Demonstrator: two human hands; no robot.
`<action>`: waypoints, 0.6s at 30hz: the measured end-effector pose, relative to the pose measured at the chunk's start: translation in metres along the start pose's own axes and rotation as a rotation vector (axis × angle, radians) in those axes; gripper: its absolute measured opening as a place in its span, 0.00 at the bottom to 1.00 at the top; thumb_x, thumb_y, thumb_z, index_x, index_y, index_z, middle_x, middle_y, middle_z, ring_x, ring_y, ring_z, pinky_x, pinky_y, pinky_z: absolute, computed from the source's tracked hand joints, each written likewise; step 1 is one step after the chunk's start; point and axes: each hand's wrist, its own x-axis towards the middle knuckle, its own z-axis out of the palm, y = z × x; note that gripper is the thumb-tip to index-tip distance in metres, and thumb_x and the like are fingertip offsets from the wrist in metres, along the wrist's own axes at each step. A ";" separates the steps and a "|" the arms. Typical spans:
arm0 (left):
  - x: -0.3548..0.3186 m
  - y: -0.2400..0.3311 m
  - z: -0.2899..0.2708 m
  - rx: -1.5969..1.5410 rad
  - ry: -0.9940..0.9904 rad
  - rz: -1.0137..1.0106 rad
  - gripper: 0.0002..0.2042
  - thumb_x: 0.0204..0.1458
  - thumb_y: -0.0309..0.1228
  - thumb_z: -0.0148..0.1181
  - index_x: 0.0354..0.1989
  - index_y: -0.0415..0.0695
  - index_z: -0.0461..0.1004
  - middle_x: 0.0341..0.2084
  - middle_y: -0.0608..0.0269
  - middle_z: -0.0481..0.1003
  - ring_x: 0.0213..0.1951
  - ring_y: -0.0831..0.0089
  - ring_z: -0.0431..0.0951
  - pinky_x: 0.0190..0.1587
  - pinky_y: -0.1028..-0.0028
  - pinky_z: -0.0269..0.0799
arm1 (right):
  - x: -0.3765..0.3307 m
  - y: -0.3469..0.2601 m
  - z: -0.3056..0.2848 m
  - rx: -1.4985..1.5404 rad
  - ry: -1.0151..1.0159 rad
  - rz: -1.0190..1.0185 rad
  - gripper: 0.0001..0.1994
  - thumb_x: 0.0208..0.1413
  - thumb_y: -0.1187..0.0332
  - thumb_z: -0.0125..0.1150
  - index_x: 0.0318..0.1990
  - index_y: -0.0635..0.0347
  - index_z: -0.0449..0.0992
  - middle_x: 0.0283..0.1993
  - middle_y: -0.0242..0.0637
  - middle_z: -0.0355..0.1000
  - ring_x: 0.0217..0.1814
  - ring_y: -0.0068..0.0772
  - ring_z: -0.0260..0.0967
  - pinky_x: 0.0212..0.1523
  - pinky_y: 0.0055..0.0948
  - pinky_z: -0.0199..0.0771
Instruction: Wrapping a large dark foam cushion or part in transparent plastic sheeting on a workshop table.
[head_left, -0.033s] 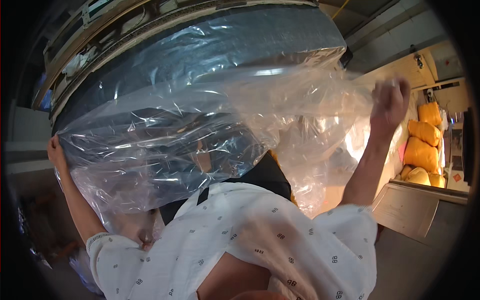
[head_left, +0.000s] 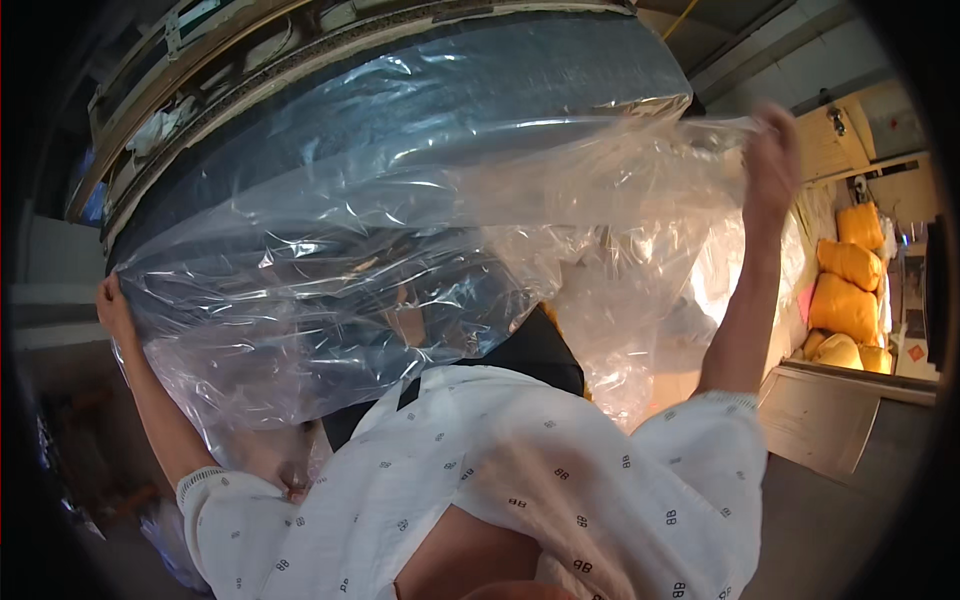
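Observation:
A wide sheet of clear plastic film (head_left: 330, 270) stretches between my hands, wrinkled and shiny. At the far left, my left hand (head_left: 115, 305) is closed, pinching the film's edge. My right hand (head_left: 772, 165), raised at the far right and smeared by motion, is closed on the film's other end. Between the two, the upper edge of the film runs taut. Behind it lies a long dark surface (head_left: 480, 70) under smooth clear film. The lower part of the sheet hangs in loose folds in front of my body.
A wooden frame (head_left: 175, 95) borders the dark surface at the far left. To the right, orange stuffed bundles (head_left: 845, 305) are stacked in a wooden compartment, with a flat cardboard piece (head_left: 820, 415) below. Bright light shines through the film near there.
My right hand has moved up and slightly away, lifting the film's right end and drawing its upper edge straighter. My left hand stays nearly in place.

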 end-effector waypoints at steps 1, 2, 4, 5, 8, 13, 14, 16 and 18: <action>0.001 -0.003 0.001 -0.014 0.006 0.000 0.19 0.52 0.46 0.51 0.38 0.41 0.74 0.34 0.56 0.74 0.37 0.62 0.73 0.41 0.71 0.65 | 0.020 0.011 0.010 -0.353 -0.159 -0.071 0.11 0.50 0.66 0.55 0.41 0.57 0.67 0.23 0.29 0.63 0.26 0.23 0.63 0.28 0.24 0.65; -0.002 -0.009 0.000 -0.053 0.046 0.032 0.19 0.52 0.45 0.51 0.38 0.41 0.74 0.33 0.55 0.74 0.37 0.63 0.73 0.42 0.71 0.65 | 0.038 0.027 0.021 -0.704 -0.317 -0.140 0.12 0.48 0.65 0.57 0.40 0.56 0.68 0.23 0.31 0.64 0.25 0.25 0.64 0.27 0.24 0.66; -0.010 -0.012 0.009 -0.115 0.090 0.040 0.18 0.52 0.45 0.50 0.38 0.41 0.74 0.33 0.55 0.74 0.37 0.63 0.73 0.42 0.71 0.65 | 0.060 0.065 0.044 -0.695 -0.326 -0.140 0.10 0.47 0.63 0.58 0.37 0.53 0.71 0.25 0.35 0.67 0.27 0.31 0.67 0.29 0.27 0.66; -0.012 -0.010 0.004 -0.117 0.092 0.068 0.18 0.53 0.45 0.50 0.38 0.41 0.73 0.34 0.55 0.74 0.37 0.63 0.72 0.43 0.71 0.64 | 0.068 0.080 0.056 -0.705 -0.336 -0.157 0.10 0.47 0.63 0.58 0.37 0.53 0.71 0.25 0.35 0.67 0.27 0.31 0.67 0.29 0.27 0.66; -0.025 0.016 -0.016 -0.077 0.083 0.026 0.18 0.54 0.44 0.49 0.41 0.41 0.73 0.37 0.56 0.73 0.41 0.64 0.71 0.46 0.72 0.63 | 0.085 0.114 0.092 -0.731 -0.292 -0.197 0.09 0.47 0.60 0.56 0.33 0.52 0.73 0.28 0.35 0.71 0.30 0.38 0.69 0.30 0.33 0.67; -0.035 0.016 -0.025 -0.118 0.070 0.026 0.17 0.54 0.40 0.50 0.44 0.41 0.71 0.40 0.57 0.72 0.44 0.66 0.70 0.48 0.74 0.61 | 0.095 0.151 0.137 -0.866 -0.327 -0.092 0.11 0.49 0.56 0.51 0.31 0.50 0.75 0.29 0.37 0.73 0.34 0.43 0.70 0.32 0.38 0.68; -0.036 0.008 -0.026 -0.184 0.061 0.056 0.16 0.55 0.38 0.49 0.45 0.40 0.71 0.40 0.58 0.72 0.44 0.67 0.70 0.48 0.74 0.61 | 0.095 0.156 0.144 -0.882 -0.345 -0.097 0.11 0.49 0.56 0.52 0.31 0.51 0.75 0.29 0.37 0.73 0.34 0.44 0.70 0.32 0.38 0.68; -0.040 -0.002 -0.042 -0.164 0.040 0.123 0.15 0.55 0.37 0.49 0.45 0.39 0.71 0.39 0.58 0.72 0.44 0.68 0.70 0.48 0.75 0.61 | 0.093 0.156 0.150 -0.901 -0.378 0.012 0.12 0.48 0.55 0.52 0.30 0.51 0.75 0.27 0.38 0.73 0.33 0.44 0.70 0.32 0.38 0.68; -0.047 -0.007 -0.069 -0.142 0.018 0.188 0.15 0.56 0.36 0.48 0.45 0.39 0.70 0.39 0.59 0.72 0.43 0.70 0.69 0.48 0.75 0.61 | 0.093 0.163 0.151 -0.844 -0.402 0.086 0.12 0.48 0.54 0.53 0.29 0.51 0.75 0.25 0.38 0.72 0.33 0.43 0.70 0.32 0.37 0.68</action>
